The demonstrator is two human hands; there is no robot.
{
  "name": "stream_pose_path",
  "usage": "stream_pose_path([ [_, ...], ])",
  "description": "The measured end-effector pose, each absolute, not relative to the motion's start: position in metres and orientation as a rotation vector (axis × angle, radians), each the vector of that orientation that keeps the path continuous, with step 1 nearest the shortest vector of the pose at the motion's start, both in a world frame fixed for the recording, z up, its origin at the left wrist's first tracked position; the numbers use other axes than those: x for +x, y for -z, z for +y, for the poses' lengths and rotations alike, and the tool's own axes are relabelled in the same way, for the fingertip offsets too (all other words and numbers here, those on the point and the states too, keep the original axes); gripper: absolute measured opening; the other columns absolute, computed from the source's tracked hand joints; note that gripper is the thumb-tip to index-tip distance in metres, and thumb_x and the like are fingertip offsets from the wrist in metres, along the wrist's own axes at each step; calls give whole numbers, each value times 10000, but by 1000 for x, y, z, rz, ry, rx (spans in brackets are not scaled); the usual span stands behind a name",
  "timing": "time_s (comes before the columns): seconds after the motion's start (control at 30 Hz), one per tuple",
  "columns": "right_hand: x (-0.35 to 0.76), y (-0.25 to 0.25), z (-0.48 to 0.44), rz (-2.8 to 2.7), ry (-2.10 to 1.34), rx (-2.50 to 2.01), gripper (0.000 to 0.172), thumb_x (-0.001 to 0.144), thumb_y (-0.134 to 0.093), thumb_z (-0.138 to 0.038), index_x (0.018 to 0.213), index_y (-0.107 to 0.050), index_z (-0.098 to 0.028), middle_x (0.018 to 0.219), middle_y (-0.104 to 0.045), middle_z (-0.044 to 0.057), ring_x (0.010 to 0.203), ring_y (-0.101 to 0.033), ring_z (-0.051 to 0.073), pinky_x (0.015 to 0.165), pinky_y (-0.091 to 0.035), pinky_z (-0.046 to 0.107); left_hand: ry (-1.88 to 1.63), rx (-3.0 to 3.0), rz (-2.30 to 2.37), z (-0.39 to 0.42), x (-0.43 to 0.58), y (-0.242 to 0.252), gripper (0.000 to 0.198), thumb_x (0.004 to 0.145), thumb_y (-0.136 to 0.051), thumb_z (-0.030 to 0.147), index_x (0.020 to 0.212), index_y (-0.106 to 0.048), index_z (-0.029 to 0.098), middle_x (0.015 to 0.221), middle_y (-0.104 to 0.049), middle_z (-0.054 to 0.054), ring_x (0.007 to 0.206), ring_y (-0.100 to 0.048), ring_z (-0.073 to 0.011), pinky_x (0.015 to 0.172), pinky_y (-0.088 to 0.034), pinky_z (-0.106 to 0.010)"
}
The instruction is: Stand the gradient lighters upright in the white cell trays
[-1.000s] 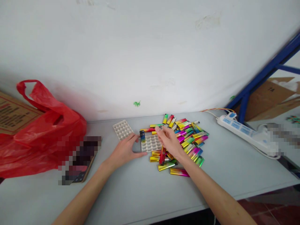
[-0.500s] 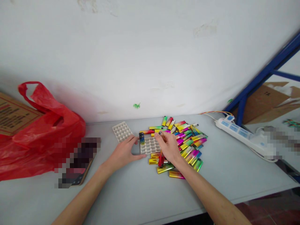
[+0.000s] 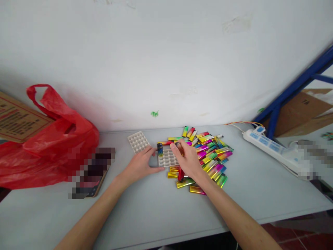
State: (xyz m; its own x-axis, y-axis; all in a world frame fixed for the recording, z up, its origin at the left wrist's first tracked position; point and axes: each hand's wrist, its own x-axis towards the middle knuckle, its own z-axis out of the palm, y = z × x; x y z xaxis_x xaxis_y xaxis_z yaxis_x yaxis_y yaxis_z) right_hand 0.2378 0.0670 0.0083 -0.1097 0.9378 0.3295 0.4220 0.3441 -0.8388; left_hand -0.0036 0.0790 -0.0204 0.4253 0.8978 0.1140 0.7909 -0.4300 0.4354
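A pale tray with rows of round pits (image 3: 169,160) lies on the table between my hands. Two dark-topped lighters (image 3: 160,150) stand upright at its left edge, one blue and yellow. My left hand (image 3: 140,163) is at the tray's left side, thumb and fingers spread around its near left corner. Over the tray's right part, my right hand (image 3: 188,158) pinches a lighter (image 3: 177,143); only its dark end shows, the rest covered by fingers. Many shiny multicoloured lighters (image 3: 210,158) lie loose to the right, and a red one (image 3: 180,174) is under my right hand.
A second pitted tray (image 3: 138,141) lies behind my left hand. To the left are a red plastic bag (image 3: 65,139), a cardboard box (image 3: 23,119) and a partly blurred phone (image 3: 95,173). A white power strip (image 3: 273,146) lies on the right, beside a blue frame (image 3: 274,118). A wall stands behind.
The whole view has shifted slightly, so everything sits a little higher and further right. My right hand with the lighter has moved slightly left over the tray; my left hand stays beside it.
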Motion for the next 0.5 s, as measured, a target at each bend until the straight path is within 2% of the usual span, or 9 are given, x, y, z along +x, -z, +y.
stream_pose_path([
  [0.13,239,-4,68,-1855,-618,-1085,278,1140,-509,-456,991,-591,-236,863,-649,21,787,-622,206,754,-485,330,-473,2358,1450,78,-3,20,576,807,-885,679,1084,-654,229,1128,-723,-78,1010,-736,-328,869,-580,-413],
  [0.23,240,0,70,-1960,-516,-971,252,1139,-559,-418,1025,-666,-221,1003,-689,78,940,-666,237,863,-537,360,-483,2356,1443,78,-2,20,553,815,-889,653,1086,-655,231,1133,-717,-75,1012,-734,-324,871,-574,-409],
  [0.4,242,5,72,-2018,-557,-976,277,1133,-612,-424,981,-712,-216,858,-718,46,790,-687,222,767,-544,342,-489,2362,1429,77,-2,21,553,820,-901,622,1132,-666,231,1151,-713,-72,1011,-735,-315,874,-571,-399],
  [0.5,242,9,73,-2032,-592,-993,245,1141,-604,-405,1086,-737,-208,957,-787,69,856,-742,231,822,-573,342,-505,2362,1417,77,-2,22,561,821,-906,623,1146,-669,232,1158,-713,-70,1023,-736,-313,891,-573,-394],
])
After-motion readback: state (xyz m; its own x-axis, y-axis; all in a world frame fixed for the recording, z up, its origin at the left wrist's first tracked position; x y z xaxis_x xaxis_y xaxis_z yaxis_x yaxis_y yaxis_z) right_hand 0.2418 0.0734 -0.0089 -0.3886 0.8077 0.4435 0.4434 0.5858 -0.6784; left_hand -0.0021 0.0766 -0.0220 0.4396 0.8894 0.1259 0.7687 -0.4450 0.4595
